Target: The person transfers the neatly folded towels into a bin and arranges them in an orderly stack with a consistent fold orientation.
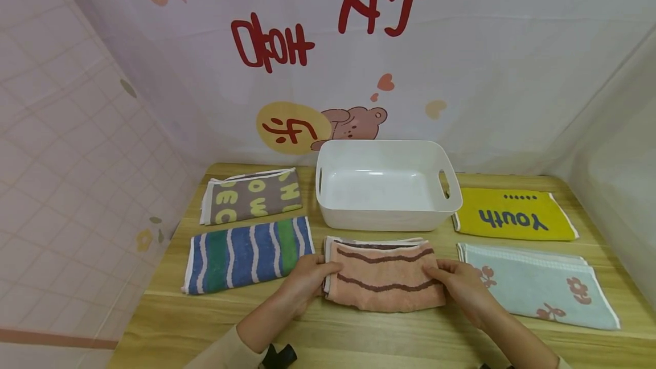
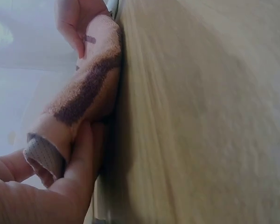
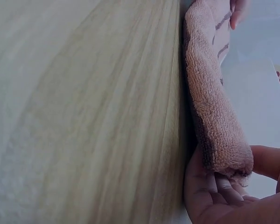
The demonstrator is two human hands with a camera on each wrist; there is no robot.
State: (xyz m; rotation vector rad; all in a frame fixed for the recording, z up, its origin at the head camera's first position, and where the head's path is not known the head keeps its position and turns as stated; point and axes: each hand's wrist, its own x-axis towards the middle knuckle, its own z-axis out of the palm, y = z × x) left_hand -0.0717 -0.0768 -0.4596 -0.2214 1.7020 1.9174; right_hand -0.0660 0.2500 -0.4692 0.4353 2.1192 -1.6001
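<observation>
A folded pink towel [image 1: 384, 278] with wavy brown stripes lies in front of the white basin, a hand at each end. My left hand [image 1: 307, 278] grips its left end, thumb on top and fingers underneath. At the right end my right hand [image 1: 458, 283] pinches the towel the same way. In the left wrist view the towel's folded end [image 2: 46, 158] sits between thumb and fingers. The right wrist view shows the thick rolled-looking fold [image 3: 219, 130] held close over the wooden table [image 3: 107, 116].
Behind the pink towel stands a white plastic basin [image 1: 384, 218] with handle holes. To the left lie a grey-brown lettered towel [image 1: 256, 201] and a blue-green striped towel [image 1: 241, 255]. On the right are a yellow "Youth" towel [image 1: 517, 215] and a pale blue flowered towel [image 1: 533, 286].
</observation>
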